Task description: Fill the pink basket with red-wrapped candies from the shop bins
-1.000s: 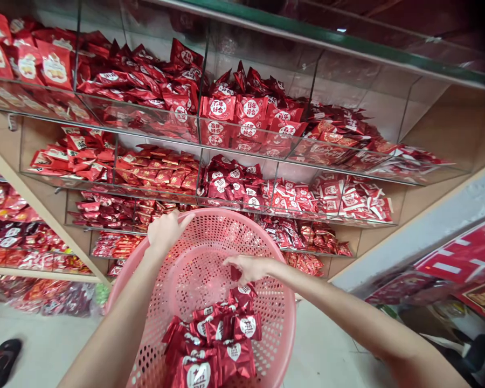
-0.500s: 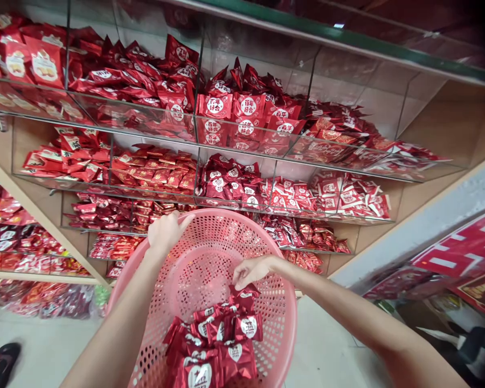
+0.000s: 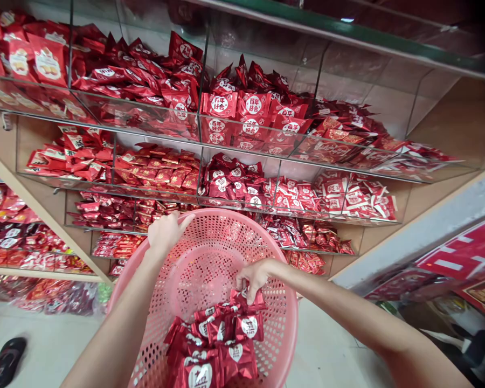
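My left hand (image 3: 165, 233) is closed around the far-left rim of a pink perforated plastic basket (image 3: 125, 291), thumb lying along the edge. Inside the basket, my right hand (image 3: 254, 277) has its thumb and bent fingers on a shiny red snack packet (image 3: 257, 302) at the top of a small pile. Several more red packets (image 3: 237, 360) with white heart labels and dark characters lie below it, on the near side of the basket. The basket's upper inner wall shows bare holes.
Glass-fronted shelves (image 3: 145, 132) rise in tiers behind the basket, filled with red snack packets sorted by dividers. Bagged goods (image 3: 64, 296) lie on the floor at left, near a dark sandal (image 3: 8, 361). Red printed goods (image 3: 464, 250) stand at right.
My right hand has shifted slightly, its fingers now spread further over the top packet, which has turned and moved a little right. My left hand stays on the rim.
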### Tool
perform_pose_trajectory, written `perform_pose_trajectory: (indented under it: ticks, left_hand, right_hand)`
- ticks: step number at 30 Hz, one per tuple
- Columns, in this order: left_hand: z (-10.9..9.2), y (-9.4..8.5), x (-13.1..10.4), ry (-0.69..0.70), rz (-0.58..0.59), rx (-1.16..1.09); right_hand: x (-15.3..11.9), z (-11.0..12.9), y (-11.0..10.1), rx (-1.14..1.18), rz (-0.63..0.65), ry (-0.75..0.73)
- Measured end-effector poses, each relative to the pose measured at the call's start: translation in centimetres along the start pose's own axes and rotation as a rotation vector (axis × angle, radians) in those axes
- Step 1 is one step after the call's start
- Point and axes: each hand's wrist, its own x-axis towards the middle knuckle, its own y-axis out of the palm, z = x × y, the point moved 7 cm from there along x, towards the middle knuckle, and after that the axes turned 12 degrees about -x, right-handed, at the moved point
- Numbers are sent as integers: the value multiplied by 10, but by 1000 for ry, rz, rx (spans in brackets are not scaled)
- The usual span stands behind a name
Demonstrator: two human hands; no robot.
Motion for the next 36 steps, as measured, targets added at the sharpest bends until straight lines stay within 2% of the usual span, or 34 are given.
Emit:
perform_pose_trajectory:
  ticks: [4, 9, 12, 16, 20, 24, 26, 31, 36]
  left_hand:
    - [0, -1, 0, 2, -14, 8]
    - [2, -1, 0, 11, -10, 1]
    - [4, 0, 0, 8, -9, 0]
    - [4, 0, 2, 7, -11, 8]
    - [3, 2, 3, 10, -10, 6]
    - [3, 2, 4, 5, -16, 2]
    - [2, 2, 4, 10, -27, 4]
    - [2, 2, 4, -2, -22, 11]
    - [1, 1, 4, -17, 2, 8]
  right_hand:
    - [-4, -1, -6, -100, -50, 44]
    - [-6, -6, -10, -8, -87, 17]
    - [-6, -10, -16, 45, -173, -34]
    - [-6, -20, -27, 90, -355, 7]
    - [-8, -22, -28, 94, -376, 16]
    - [-14, -19, -35, 88, -453, -7]
    - [-15, -17, -34, 106, -440, -25]
    - [-10, -14, -18, 72, -287, 2]
    - [-12, -8, -17, -115, -355, 47]
